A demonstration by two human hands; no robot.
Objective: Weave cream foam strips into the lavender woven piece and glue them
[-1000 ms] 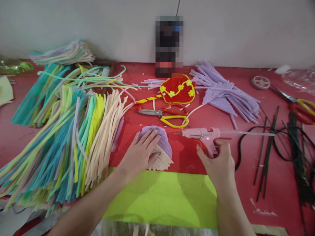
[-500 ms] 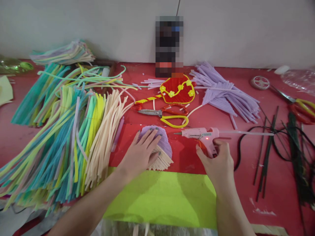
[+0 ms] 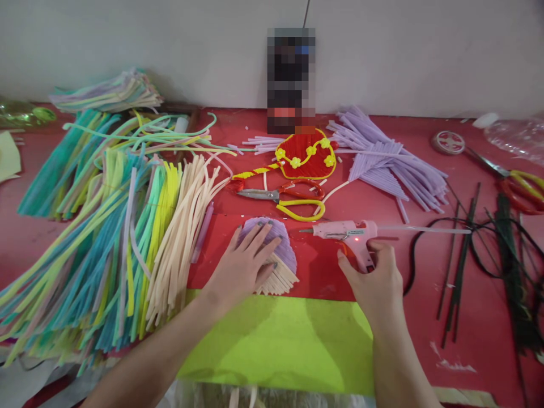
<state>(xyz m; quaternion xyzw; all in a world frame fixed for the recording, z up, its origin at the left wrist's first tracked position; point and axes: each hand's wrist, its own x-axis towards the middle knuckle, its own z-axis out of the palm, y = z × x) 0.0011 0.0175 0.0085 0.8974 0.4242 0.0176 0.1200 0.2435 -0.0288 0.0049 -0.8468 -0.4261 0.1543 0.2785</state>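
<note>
My left hand (image 3: pixel 244 265) lies flat with fingers spread on a small fan-shaped piece (image 3: pixel 284 258) of lilac and cream strips on the red table. My right hand (image 3: pixel 376 277) is curled around the handle of a pink glue gun (image 3: pixel 346 231), whose nozzle points left and whose red light glows. A clear glue stick (image 3: pixel 425 229) juts out of its back to the right.
Red-and-yellow scissors (image 3: pixel 283 199) and a red fan with yellow flowers (image 3: pixel 306 155) lie behind the hands. Heaps of coloured strips (image 3: pixel 110 226) fill the left; lilac straws (image 3: pixel 391 161) lie at the back right. A lime sheet (image 3: pixel 280 340) sits in front; dark wires (image 3: pixel 505 249) on the right.
</note>
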